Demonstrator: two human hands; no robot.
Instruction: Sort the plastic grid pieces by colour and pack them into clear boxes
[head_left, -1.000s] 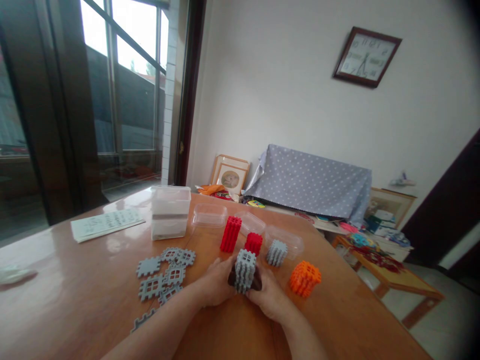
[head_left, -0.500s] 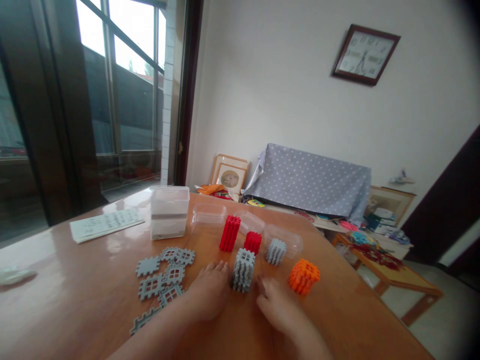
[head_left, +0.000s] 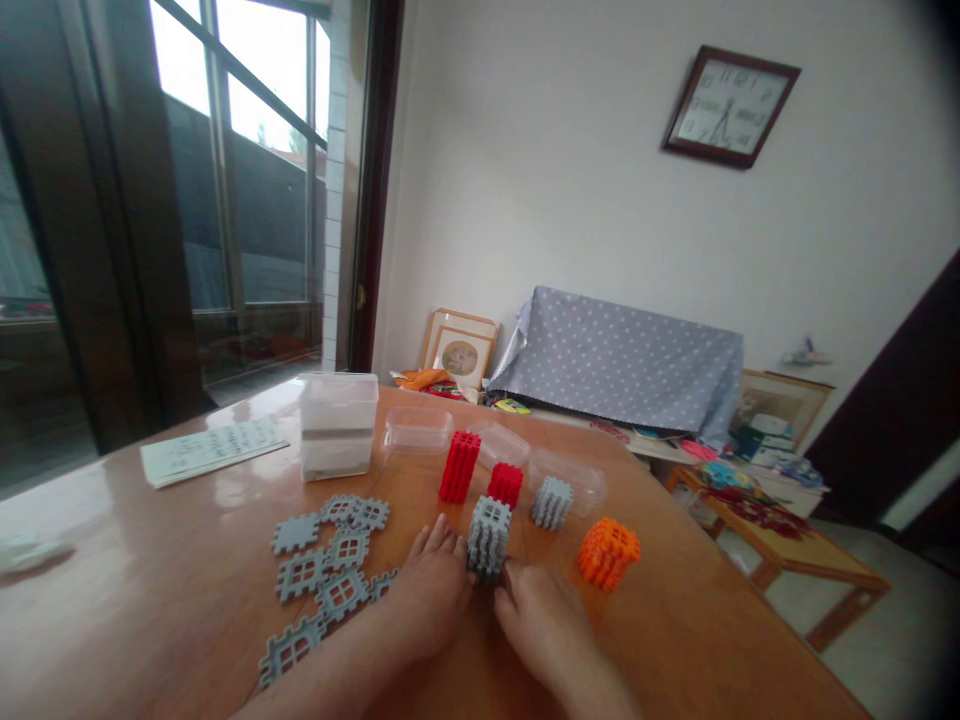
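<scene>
A stack of grey notched building tiles [head_left: 489, 540] stands upright on the table between my hands. My left hand [head_left: 435, 585] lies along its left side, fingers stretched forward and the thumb side close to its base. On the other side, my right hand [head_left: 536, 610] has its fingers curled, with the knuckle side against the stack's lower right. Its fingertips are partly hidden. Left of my left hand lie several loose grey window tiles [head_left: 343, 594], some partly behind my forearm. Just behind the stack are a tall red tile stack [head_left: 460, 468] and a shorter red one [head_left: 506, 484].
A smaller grey stack [head_left: 553, 503] and an orange stack [head_left: 609, 553] stand to the right. Farther back are clear plastic trays [head_left: 418, 430] and a translucent box [head_left: 339, 427]. A printed sheet [head_left: 215, 451] lies at left, near white crumpled material [head_left: 34, 552].
Both hands have moved in against the base of the grey stack, the right one moving left. Another grey tile now shows beside my left wrist. The other stacks stay put.
</scene>
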